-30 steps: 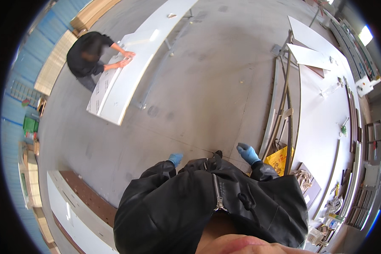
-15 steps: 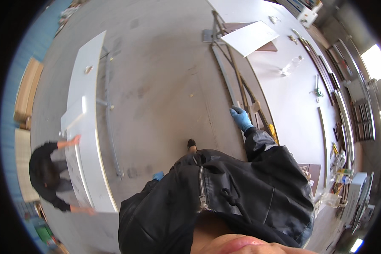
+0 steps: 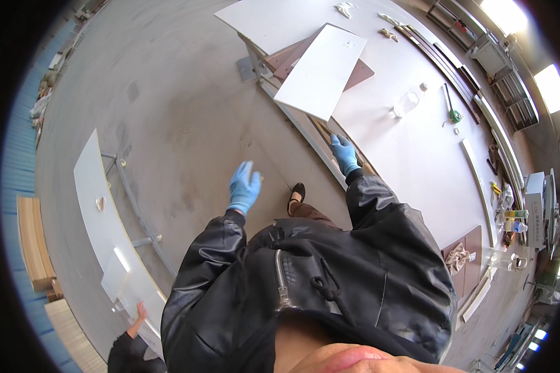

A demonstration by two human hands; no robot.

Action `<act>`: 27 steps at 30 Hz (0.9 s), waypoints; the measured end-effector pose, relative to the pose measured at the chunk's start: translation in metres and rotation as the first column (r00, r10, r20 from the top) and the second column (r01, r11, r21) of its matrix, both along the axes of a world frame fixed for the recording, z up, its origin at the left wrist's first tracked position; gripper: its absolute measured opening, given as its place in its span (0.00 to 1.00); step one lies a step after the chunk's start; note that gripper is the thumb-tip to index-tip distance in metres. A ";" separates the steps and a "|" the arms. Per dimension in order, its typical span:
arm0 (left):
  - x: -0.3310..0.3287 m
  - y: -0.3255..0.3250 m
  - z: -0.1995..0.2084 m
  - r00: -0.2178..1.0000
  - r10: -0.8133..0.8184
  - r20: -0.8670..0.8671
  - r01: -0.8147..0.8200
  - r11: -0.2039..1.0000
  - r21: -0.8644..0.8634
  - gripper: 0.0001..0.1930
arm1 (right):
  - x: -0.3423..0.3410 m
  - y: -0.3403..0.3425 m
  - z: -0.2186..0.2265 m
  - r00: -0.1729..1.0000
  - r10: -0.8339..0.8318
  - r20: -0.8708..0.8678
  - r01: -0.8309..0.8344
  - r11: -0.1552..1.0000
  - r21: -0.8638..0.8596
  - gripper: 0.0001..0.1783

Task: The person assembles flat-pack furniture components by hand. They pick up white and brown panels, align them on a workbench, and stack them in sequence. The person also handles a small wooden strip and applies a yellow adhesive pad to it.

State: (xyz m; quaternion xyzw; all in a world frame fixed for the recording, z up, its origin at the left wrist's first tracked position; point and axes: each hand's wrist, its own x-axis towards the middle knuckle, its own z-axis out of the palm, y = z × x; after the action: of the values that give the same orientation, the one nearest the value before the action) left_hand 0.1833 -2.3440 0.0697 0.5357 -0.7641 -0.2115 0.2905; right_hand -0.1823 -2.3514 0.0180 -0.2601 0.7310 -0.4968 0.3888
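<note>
My left hand (image 3: 244, 188), in a light blue glove, is in the air over the floor with its fingers spread and nothing in them. My right hand (image 3: 345, 155), gloved the same, hangs beside the edge of a large white-topped table (image 3: 392, 146). Its fingers are stretched out and I see nothing held. Just beyond it lies a white rectangular panel (image 3: 320, 71), one corner jutting over the table edge. Brown boards (image 3: 359, 74) stick out from under that panel.
On the table are a clear bottle (image 3: 410, 101), a green tape tool (image 3: 455, 116) and long dark strips (image 3: 429, 59). At the left, another person's arm (image 3: 137, 320) rests by a long white-topped table (image 3: 96, 189). A metal frame stands beneath my table's edge.
My view has turned, and the table with the white panel sits nearer. My left hand has risen into view from beside my body. The other person now shows lower in the picture.
</note>
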 end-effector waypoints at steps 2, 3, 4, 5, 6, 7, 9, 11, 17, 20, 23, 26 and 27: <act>-0.059 -0.043 0.044 0.983 -0.167 0.072 0.176 0.975 -0.138 0.26 | -0.005 -0.022 0.001 0.996 0.010 0.088 -0.016 0.998 0.067 0.34; -0.087 -0.066 0.062 0.966 -0.241 0.095 0.256 0.945 -0.202 0.27 | -0.009 -0.035 0.004 0.982 0.022 0.185 -0.039 0.995 0.088 0.35; -0.113 -0.090 0.077 0.942 -0.316 0.114 0.333 0.919 -0.211 0.28 | -0.014 -0.055 0.010 0.962 0.035 0.270 -0.058 0.995 0.079 0.35; -0.135 -0.111 0.088 0.915 -0.384 0.124 0.403 0.880 -0.252 0.30 | -0.013 -0.068 0.013 0.973 0.016 0.228 -0.046 0.991 0.126 0.36; -0.153 -0.128 0.092 0.893 -0.428 0.140 0.450 0.858 -0.249 0.30 | -0.011 -0.076 0.016 0.961 0.024 0.276 -0.046 0.996 0.073 0.35; -0.172 -0.146 0.092 0.868 -0.473 0.153 0.497 0.832 -0.245 0.31 | -0.008 -0.084 0.018 0.947 -0.048 0.317 0.013 0.994 0.110 0.31; -0.205 -0.181 0.083 0.817 -0.544 0.189 0.576 0.785 -0.227 0.32 | -0.005 -0.099 0.021 0.895 -0.118 0.430 0.093 0.993 0.079 0.27; -0.226 -0.214 0.064 0.762 -0.596 0.252 0.643 0.740 -0.194 0.34 | -0.001 -0.110 0.024 0.801 -0.186 0.569 0.189 0.980 0.055 0.27; -0.249 -0.326 -0.001 0.697 -0.580 0.422 0.677 0.726 -0.121 0.38 | 0.009 -0.120 0.044 0.768 -0.367 0.525 0.301 0.930 0.210 0.28; -0.251 -0.383 -0.012 0.936 -0.328 0.127 0.347 0.919 -0.186 0.32 | 0.019 -0.128 0.063 0.774 -0.452 0.444 0.402 0.892 0.206 0.26; -0.253 -0.438 -0.006 0.890 -0.350 -0.293 0.396 0.911 0.115 0.24 | 0.028 -0.136 0.089 0.753 -0.535 0.383 0.507 0.843 0.180 0.27; -0.268 -0.476 0.014 0.592 -0.545 -0.593 0.805 0.440 0.398 0.15 | 0.037 -0.143 0.123 0.761 -0.567 0.315 0.571 0.816 0.089 0.28; -0.277 -0.478 0.019 0.565 -0.450 -0.691 0.825 0.294 0.483 0.20 | 0.039 -0.144 0.135 0.742 -0.550 0.384 0.549 0.827 0.122 0.28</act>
State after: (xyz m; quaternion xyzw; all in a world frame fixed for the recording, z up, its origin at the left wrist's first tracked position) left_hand -0.0934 -2.8215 0.0883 0.1782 -0.6581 -0.7276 0.0755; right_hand -0.1428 -2.4956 0.1534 0.0751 0.6789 -0.6313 0.3674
